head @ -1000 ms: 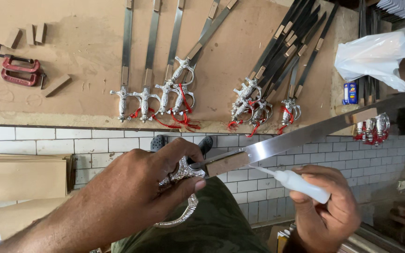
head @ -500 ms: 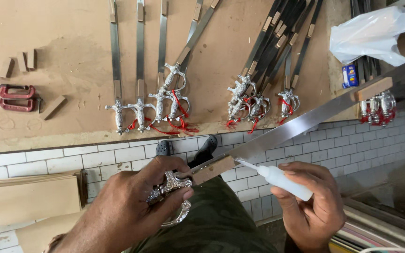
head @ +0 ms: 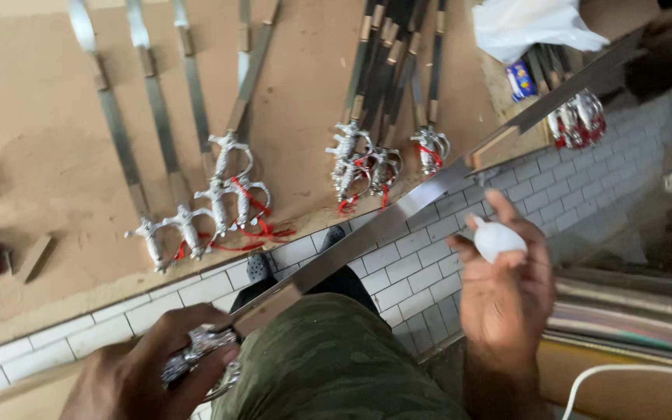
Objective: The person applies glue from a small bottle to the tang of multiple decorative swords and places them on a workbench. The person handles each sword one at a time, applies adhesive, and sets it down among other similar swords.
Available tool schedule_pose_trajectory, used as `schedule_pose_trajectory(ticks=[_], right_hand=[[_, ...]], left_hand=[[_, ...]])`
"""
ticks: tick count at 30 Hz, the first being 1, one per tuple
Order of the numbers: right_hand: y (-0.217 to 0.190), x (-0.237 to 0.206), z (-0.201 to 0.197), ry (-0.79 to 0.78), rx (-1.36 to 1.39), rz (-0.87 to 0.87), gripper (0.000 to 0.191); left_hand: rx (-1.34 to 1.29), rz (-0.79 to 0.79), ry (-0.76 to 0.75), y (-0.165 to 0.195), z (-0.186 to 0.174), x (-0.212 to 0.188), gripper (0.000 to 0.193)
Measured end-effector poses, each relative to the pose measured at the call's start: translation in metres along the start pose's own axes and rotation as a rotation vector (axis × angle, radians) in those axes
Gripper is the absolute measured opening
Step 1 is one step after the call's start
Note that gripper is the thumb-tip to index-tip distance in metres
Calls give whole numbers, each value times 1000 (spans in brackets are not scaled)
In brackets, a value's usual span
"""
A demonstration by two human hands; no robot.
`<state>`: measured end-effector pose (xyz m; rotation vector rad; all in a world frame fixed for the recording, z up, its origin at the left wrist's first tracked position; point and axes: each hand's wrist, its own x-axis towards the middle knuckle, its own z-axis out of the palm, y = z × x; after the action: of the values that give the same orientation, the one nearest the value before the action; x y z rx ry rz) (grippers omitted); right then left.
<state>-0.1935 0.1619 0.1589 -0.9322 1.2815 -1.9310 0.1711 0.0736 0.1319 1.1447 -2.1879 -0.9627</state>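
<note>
While the left hand (head: 145, 373) grips the ornate silver hilt (head: 200, 354), the sword blade (head: 398, 214) slants up across the lap; the right hand (head: 507, 288) pinches a white tube (head: 498, 237) beside it. Best to keep the blade steady and the squeeze light.

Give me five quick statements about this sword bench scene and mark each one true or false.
1. The left hand grips the silver hilt of a sword. True.
2. The right hand is empty. False: it holds a small white tube.
3. The long blade of the held sword runs up and to the right. True.
4. The board holds only one finished sword. False: several swords with silver hilts and red cords lie on it.
5. The floor is bare wood planks. False: it is white tile.
</note>
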Motion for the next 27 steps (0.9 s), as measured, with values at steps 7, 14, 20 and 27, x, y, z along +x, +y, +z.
schedule_pose_trajectory(ticks=[7, 14, 20, 27], right_hand=[[21, 19, -14, 5, 325, 291, 35], [53, 8, -12, 160, 342, 517, 40], [80, -4, 0, 122, 477, 519, 36], [55, -2, -37, 59, 323, 548, 33]], left_hand=[[115, -207, -301, -12, 9, 22, 41], [688, 136, 25, 53, 31, 69, 85], [230, 124, -26, 97, 131, 125, 45], [136, -25, 72, 70, 113, 120, 17]])
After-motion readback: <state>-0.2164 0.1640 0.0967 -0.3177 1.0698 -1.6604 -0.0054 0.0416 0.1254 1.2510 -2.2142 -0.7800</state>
